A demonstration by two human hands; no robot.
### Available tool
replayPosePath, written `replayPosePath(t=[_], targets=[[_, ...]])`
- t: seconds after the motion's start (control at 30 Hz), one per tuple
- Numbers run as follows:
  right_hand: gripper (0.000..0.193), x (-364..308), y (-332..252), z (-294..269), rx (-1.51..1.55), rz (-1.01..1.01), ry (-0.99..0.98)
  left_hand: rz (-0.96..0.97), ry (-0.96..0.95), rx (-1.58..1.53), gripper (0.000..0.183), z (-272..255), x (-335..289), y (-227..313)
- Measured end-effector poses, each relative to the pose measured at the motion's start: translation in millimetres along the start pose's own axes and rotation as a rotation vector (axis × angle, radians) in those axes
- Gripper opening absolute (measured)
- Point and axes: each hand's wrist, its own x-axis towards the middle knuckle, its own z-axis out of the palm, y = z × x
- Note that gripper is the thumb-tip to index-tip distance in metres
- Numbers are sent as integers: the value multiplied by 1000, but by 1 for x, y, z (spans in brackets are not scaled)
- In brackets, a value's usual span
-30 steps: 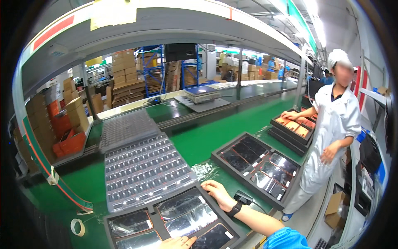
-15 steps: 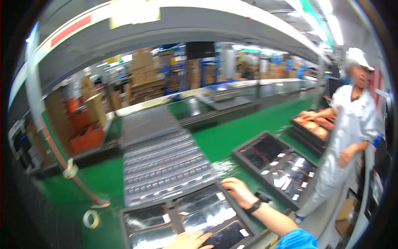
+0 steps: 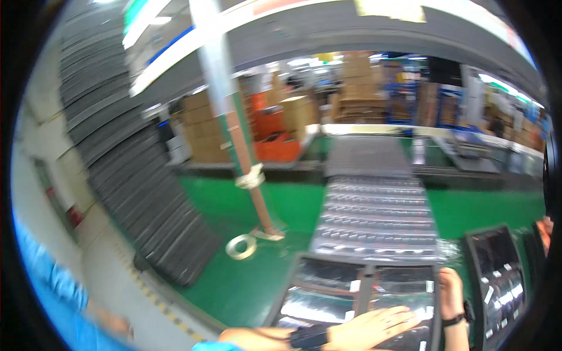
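A black tray [image 3: 365, 286] with two columns of dark, glossy flat panels [image 3: 328, 297], tagged with small white labels, lies low in front of me. My left hand [image 3: 374, 329], a black band at its wrist, is stretched flat over the panels in the right column, fingers extended. Whether it presses on them or hovers just above, I cannot tell. At the tray's right rim is my right hand [image 3: 451, 295], its fingers curled around the edge near the far corner; its wrist wears a black band too. Behind the tray stand stacked, clear ribbed plastic trays [image 3: 377, 216].
A tall stack of black trays [image 3: 134, 169] leans at the left, beside another person's blue sleeve [image 3: 52, 281]. A tape roll [image 3: 241, 247] lies on the green bench [image 3: 275, 281] by a post [image 3: 234, 128]. Another panel-filled tray [image 3: 497, 281] sits to the right.
My view has swung left, bringing the black tray stack and blue sleeve in, while the co-worker at the right has mostly left the picture. My left hand reaches further over the panels.
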Motion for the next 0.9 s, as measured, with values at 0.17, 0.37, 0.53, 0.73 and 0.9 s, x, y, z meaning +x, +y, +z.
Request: replayPosePath(t=[0.17, 0.37, 0.53, 0.73, 0.9], targets=[[35, 18, 34, 8, -489, -416, -157, 456, -188, -966, 81, -36, -25, 43], [12, 15, 12, 27, 148, 202, 37, 660, -227, -1268, 93, -29, -10, 27], [13, 21, 11, 24, -79, 116, 45, 795, -202, -1247, 102, -31, -13, 21], [14, 32, 28, 21, -225, -56, 24, 278, -28, -1482, 70, -33, -23, 33], [14, 31, 27, 23, -212, -49, 16, 204, 29, -1330, 38, -48, -27, 38]])
